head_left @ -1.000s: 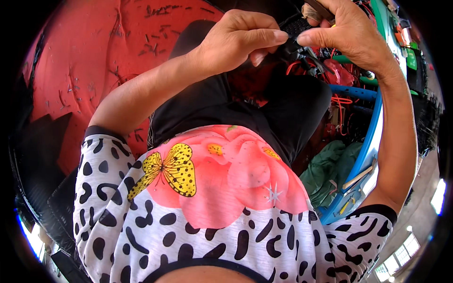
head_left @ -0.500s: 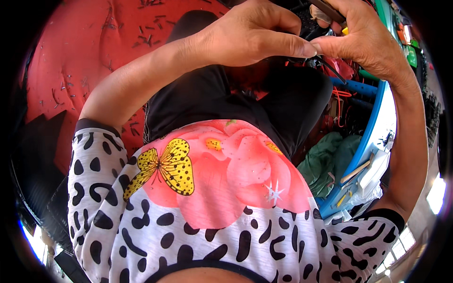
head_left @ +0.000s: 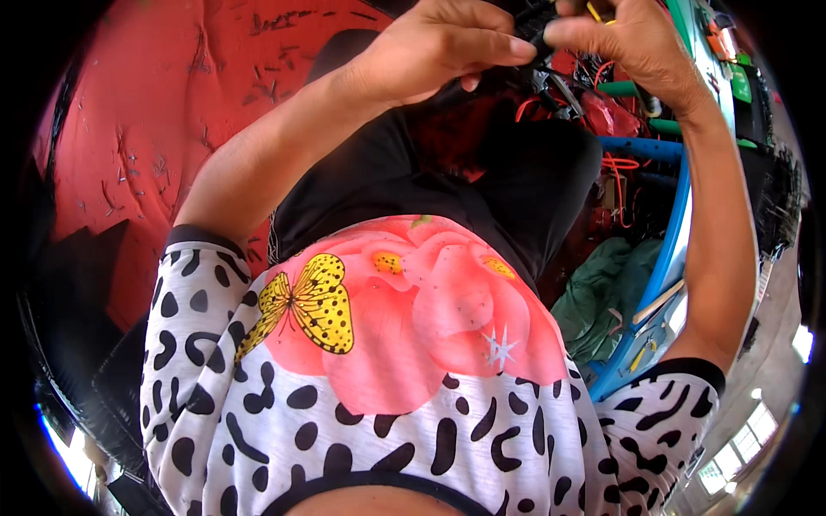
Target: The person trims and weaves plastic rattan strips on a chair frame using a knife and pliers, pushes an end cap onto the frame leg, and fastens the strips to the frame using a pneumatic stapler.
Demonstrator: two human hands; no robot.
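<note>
Both hands are raised at the top of the view, close together. My left hand (head_left: 452, 47) is closed, its thumb pressed toward a small black piece (head_left: 540, 53) whose kind I cannot make out. The thumb of my right hand (head_left: 624, 39) meets the same black piece from the other side. Something thin and yellow (head_left: 600, 11) shows between the right hand's fingers; the rest of it is cut off by the frame's upper edge. Fingers of both hands are partly hidden behind the thumbs and the frame edge.
On the left, a red sheet (head_left: 129, 155) is strewn with short black offcuts. A blue-edged table (head_left: 641, 314) stands at my right, carrying small tools. Beneath it lie green cloth (head_left: 602, 292), orange cord (head_left: 621, 185) and a red plastic bag (head_left: 609, 112).
Both hands have moved up and a little left. The dark bar seen in my right hand has mostly left the view, and a black piece now shows between the thumbs.
</note>
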